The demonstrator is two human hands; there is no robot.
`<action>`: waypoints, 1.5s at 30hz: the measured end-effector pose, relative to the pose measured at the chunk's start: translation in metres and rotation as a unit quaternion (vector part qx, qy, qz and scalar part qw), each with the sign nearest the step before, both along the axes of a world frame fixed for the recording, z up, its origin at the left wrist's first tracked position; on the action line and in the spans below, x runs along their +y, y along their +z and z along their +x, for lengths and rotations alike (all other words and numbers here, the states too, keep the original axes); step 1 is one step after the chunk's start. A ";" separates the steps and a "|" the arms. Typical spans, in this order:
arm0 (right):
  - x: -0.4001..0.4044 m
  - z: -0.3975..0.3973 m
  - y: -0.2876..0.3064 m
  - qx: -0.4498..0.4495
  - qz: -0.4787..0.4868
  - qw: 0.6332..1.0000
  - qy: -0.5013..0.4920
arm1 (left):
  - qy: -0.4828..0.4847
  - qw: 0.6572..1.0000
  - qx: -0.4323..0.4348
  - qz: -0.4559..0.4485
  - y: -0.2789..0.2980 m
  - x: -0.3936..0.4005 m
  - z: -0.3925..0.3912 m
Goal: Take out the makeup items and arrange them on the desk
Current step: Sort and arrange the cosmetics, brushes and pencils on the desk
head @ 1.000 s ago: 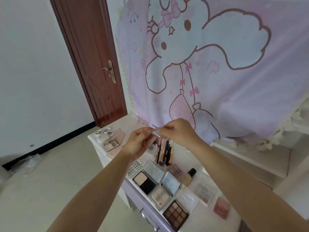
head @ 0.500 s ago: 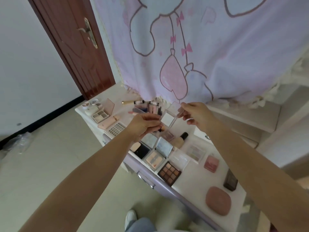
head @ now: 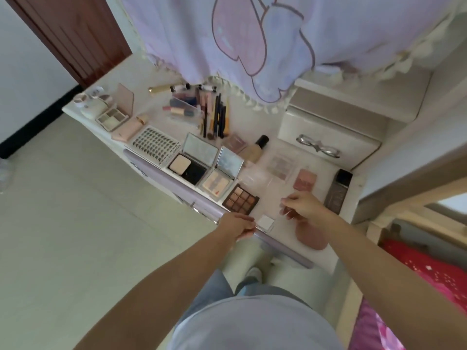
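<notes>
A small clear case with a white pan (head: 265,222) lies at the desk's front edge, just right of the brown eyeshadow palette (head: 241,199). My left hand (head: 237,224) pinches the case's left side. My right hand (head: 300,205) hovers right of it, fingertips pinching what looks like the case's clear lid (head: 285,210), which is hard to make out. Open compacts (head: 192,160), a lash box (head: 154,145), brushes and pencils (head: 214,117), a foundation bottle (head: 255,150) and a pink blush (head: 304,180) lie spread over the white desk (head: 267,132).
A pink oval compact (head: 312,236) sits under my right wrist and a dark rectangular bottle (head: 338,190) stands beside it. Glasses (head: 318,147) rest on a raised box at the back right. A cartoon curtain (head: 252,34) hangs over the desk's back. The door (head: 70,34) is at left.
Both hands have come down from chest height to the desk's front edge with the small clear case, which now rests on the surface. The camera has tilted steeply downward.
</notes>
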State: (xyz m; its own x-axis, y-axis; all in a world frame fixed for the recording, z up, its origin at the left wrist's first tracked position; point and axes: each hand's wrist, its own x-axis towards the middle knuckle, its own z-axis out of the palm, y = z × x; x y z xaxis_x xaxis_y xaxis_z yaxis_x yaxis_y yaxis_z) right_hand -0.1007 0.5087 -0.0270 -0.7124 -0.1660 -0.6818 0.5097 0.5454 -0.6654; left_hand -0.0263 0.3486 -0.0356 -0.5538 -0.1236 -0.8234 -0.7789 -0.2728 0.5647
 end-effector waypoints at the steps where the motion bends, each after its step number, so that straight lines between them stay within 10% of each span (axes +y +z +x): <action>1: 0.001 0.001 -0.004 -0.001 0.006 1.000 -0.001 | 0.006 1.000 -0.007 -0.007 -0.003 0.003 0.003; 20: -0.006 0.001 -0.009 0.062 0.079 0.993 0.058 | 0.030 0.991 -0.013 -0.129 -0.019 0.019 0.003; 25: 0.010 0.018 0.005 0.216 0.191 0.940 0.182 | -0.035 0.986 0.015 -0.163 -0.021 0.016 0.015; 33: 0.064 0.073 -0.023 0.256 0.306 0.881 0.254 | -0.293 0.881 0.196 -0.316 -0.013 0.028 0.008; 40: 0.070 0.072 -0.025 0.240 0.199 0.935 0.168 | -0.363 0.876 0.188 -0.254 -0.012 0.043 -0.011; 45: 0.050 0.040 0.013 0.189 -0.013 0.981 0.030 | -0.268 0.947 0.170 -0.041 0.023 0.019 -0.038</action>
